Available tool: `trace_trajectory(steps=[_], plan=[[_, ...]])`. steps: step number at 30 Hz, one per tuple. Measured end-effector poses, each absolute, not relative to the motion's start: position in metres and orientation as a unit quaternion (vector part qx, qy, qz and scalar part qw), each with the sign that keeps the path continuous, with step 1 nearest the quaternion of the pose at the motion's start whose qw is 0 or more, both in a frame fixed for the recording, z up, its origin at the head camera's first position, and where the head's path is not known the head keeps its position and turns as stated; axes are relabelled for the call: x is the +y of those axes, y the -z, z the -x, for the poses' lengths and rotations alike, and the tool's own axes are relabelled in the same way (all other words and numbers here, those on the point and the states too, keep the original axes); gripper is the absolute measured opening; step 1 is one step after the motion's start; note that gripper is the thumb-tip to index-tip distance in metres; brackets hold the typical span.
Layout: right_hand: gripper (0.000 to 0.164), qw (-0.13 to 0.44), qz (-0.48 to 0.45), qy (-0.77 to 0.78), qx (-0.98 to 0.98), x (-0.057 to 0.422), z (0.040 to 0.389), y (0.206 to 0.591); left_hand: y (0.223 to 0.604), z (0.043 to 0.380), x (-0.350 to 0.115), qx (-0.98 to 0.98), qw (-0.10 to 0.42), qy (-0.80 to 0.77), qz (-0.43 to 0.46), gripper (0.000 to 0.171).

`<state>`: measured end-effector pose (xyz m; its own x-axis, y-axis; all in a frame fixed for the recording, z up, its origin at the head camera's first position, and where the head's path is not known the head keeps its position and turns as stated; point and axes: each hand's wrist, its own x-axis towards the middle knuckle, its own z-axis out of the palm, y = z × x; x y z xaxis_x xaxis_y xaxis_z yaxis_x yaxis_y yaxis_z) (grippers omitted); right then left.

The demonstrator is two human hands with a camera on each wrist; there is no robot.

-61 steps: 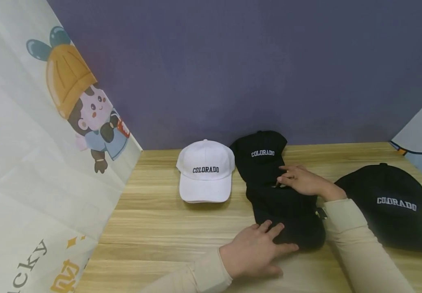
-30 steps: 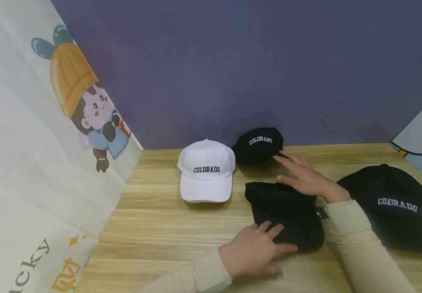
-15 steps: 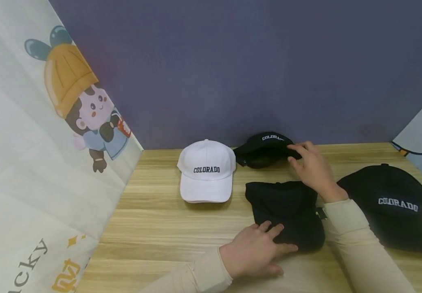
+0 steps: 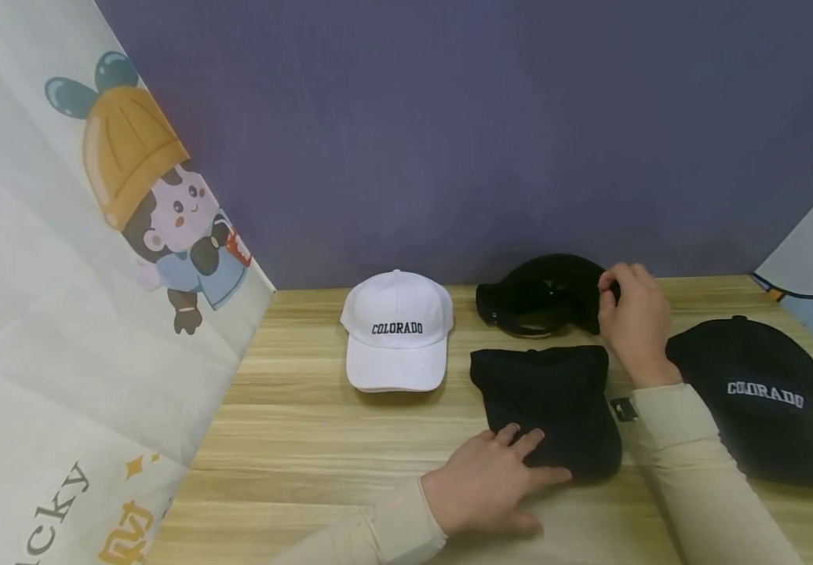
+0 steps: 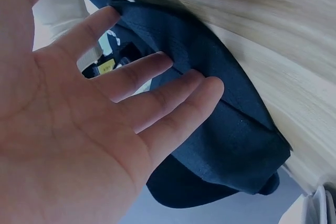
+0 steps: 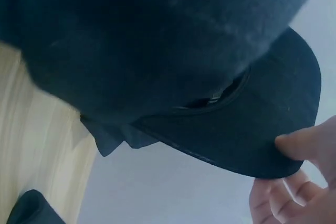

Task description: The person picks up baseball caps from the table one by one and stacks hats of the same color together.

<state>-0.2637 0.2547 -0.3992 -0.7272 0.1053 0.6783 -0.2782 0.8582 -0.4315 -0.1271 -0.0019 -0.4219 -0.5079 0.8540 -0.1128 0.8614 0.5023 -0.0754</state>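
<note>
My left hand (image 4: pixel 487 479) lies with spread fingers on the brim of a black cap (image 4: pixel 548 384) at the centre of the table. In the left wrist view its fingers (image 5: pixel 152 98) stretch out straight over dark cloth (image 5: pixel 226 129). Behind that cap, my right hand (image 4: pixel 636 318) pinches a second black cap (image 4: pixel 562 278), tilted so its hollow inside and back strap face me. The right wrist view shows thumb and fingers on either side of its brim (image 6: pixel 247 135). Dark fabric (image 6: pixel 131 40) fills the upper part of that view; I cannot tell which cap it belongs to.
A white COLORADO cap (image 4: pixel 395 329) sits left of the black ones. Another black COLORADO cap (image 4: pixel 752 384) stands at the right, by my right forearm (image 4: pixel 689 439). The blue-grey wall (image 4: pixel 449 141) closes off the wooden table's (image 4: pixel 308 455) far edge.
The far black cap has tipped and swung round, shifting right and away from the near cap; its lettering no longer shows. My right hand moved right with it. My left hand stayed put.
</note>
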Motion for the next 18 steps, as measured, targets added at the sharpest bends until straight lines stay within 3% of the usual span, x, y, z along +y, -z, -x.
trace_trajectory(steps=[10,18], plan=[[0.035,0.307,-0.043,-0.245,-0.919,0.262,0.265,0.396,0.424,0.136,-0.008,0.876,0.051,0.038,-0.477,0.069],[0.028,0.330,-0.074,-0.208,-0.918,0.265,0.266,0.399,0.427,0.142,-0.010,0.880,0.069,0.018,-0.470,0.068]])
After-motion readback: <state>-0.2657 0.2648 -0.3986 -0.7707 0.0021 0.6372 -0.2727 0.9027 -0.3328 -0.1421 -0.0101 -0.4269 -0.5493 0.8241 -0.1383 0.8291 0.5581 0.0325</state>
